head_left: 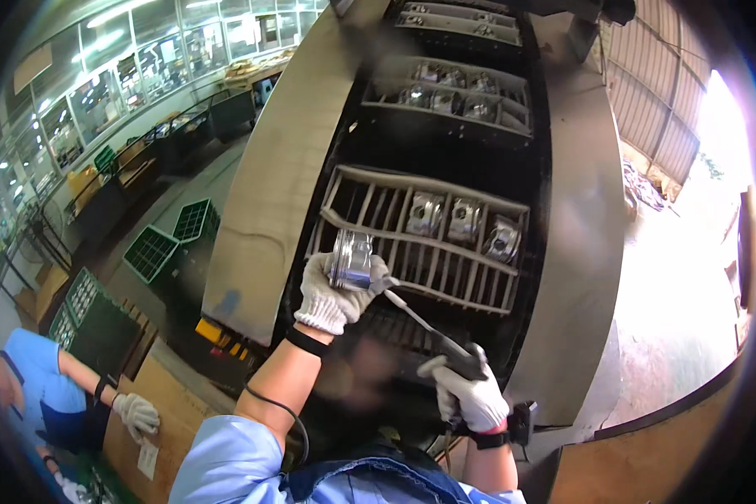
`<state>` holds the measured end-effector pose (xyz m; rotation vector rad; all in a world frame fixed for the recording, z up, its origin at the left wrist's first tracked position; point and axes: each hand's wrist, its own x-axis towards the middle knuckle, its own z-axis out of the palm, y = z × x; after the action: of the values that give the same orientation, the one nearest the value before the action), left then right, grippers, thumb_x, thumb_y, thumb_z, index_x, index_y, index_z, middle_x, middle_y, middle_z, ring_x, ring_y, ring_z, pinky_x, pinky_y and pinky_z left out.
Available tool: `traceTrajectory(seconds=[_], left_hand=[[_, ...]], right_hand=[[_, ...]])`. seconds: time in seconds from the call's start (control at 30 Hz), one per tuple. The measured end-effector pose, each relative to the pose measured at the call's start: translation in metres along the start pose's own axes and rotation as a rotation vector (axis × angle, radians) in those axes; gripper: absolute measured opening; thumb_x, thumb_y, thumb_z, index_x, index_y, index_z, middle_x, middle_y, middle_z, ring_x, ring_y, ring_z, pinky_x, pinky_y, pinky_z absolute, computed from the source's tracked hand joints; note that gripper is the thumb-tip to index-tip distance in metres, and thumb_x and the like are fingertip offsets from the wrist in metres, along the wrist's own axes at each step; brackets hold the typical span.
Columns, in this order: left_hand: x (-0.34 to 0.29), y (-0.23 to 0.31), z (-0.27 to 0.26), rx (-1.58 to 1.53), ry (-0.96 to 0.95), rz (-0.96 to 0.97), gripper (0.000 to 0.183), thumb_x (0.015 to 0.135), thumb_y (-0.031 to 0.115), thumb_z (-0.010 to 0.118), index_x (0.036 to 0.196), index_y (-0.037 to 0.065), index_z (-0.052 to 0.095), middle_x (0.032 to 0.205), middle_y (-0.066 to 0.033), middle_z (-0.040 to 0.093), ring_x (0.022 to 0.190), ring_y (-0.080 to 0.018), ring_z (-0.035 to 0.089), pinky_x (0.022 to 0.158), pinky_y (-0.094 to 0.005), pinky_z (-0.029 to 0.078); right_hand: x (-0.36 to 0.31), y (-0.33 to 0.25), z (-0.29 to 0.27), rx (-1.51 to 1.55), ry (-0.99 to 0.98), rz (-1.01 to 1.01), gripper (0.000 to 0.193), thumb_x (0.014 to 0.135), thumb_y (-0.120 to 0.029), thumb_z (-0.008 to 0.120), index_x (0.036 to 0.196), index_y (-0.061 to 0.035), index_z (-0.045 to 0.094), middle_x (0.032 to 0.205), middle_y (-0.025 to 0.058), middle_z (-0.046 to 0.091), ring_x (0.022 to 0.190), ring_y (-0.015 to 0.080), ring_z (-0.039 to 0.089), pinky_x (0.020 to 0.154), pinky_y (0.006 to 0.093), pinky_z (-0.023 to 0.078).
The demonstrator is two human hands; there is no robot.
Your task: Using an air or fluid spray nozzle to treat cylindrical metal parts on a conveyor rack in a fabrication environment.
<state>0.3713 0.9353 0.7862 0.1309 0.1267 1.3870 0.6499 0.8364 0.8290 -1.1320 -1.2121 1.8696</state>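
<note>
My left hand (322, 296), in a white knit glove, is closed around a shiny metal piston (352, 259) with ring grooves, held up above the conveyor. In my right hand (477, 401), also gloved, is an air blow gun (460, 357) with a long thin tube. Its tip ends close beside the piston at my left fingers; whether they touch I cannot tell. Just beyond my hands lies a slatted metal rack (433, 244) divided into compartments. Several pistons (426, 214) sit in its far row, toward the middle and right, one of them tilted.
Farther along the dark conveyor (445, 155) are more racks (512, 118) with pistons. Wide metal side panels (286, 185) flank it. Green crates (149, 254) stand on the left floor. A co-worker's gloved hand (137, 415) rests at a brown board (172, 403) at lower left.
</note>
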Motion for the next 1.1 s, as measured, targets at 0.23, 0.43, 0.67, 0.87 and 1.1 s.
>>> traceTrajectory(seconds=[0.23, 0.43, 0.67, 0.87, 1.1], left_hand=[[-0.08, 0.014, -0.03, -0.106, 0.109, -0.016, 0.067, 0.083, 0.044, 0.042, 0.121, -0.01, 0.058, 0.104, -0.0331, 0.064, 0.092, -0.0505, 0.067, 0.096, -0.0743, 0.045], [-0.138, 0.033, -0.034, -0.088, 0.128, 0.122, 0.061, 0.084, 0.039, 0.042, 0.118, -0.008, 0.061, 0.103, -0.0317, 0.066, 0.09, -0.0488, 0.067, 0.091, -0.0731, 0.049], [-0.228, 0.062, -0.042, 0.755, 0.396, 0.83, 0.044, 0.087, 0.01, 0.063, 0.13, 0.011, 0.054, 0.118, -0.0101, 0.063, 0.098, -0.0205, 0.065, 0.087, -0.0353, 0.056], [-0.332, 0.073, -0.083, 2.043, 0.658, 1.074, 0.054, 0.074, 0.006, 0.067, 0.127, 0.002, 0.057, 0.112, -0.0169, 0.063, 0.102, -0.0309, 0.065, 0.093, -0.0409, 0.053], [-0.451, 0.07, -0.132, 0.97, 1.142, 0.987, 0.055, 0.081, -0.003, 0.062, 0.135, 0.0, 0.049, 0.119, -0.016, 0.062, 0.097, -0.0251, 0.066, 0.084, -0.0337, 0.058]], right_hand=[[0.028, 0.025, 0.053, 0.002, -0.331, 0.106, 0.022, 0.092, -0.016, 0.064, 0.098, 0.0045, 0.068, 0.053, -0.0011, 0.048, 0.04, 0.0088, 0.045, 0.039, 0.024, 0.036], [0.012, 0.038, 0.102, -0.15, -0.302, 0.069, 0.022, 0.092, -0.017, 0.064, 0.099, 0.0033, 0.069, 0.053, -0.0014, 0.048, 0.039, 0.0087, 0.043, 0.039, 0.0238, 0.035], [0.0, 0.047, 0.098, -0.17, -0.197, 0.082, 0.022, 0.092, -0.016, 0.065, 0.099, 0.0039, 0.069, 0.056, 0.0003, 0.054, 0.041, 0.0081, 0.047, 0.039, 0.0242, 0.037], [-0.008, 0.054, 0.153, -0.354, -0.461, 0.193, 0.016, 0.09, -0.016, 0.071, 0.097, -0.0023, 0.072, 0.069, 0.0004, 0.063, 0.048, 0.0072, 0.05, 0.045, 0.0242, 0.038], [-0.001, 0.088, 0.19, -0.781, -0.886, 0.128, 0.033, 0.094, -0.043, 0.067, 0.096, -0.0102, 0.071, 0.068, 0.0036, 0.06, 0.063, 0.013, 0.059, 0.059, 0.033, 0.047]])
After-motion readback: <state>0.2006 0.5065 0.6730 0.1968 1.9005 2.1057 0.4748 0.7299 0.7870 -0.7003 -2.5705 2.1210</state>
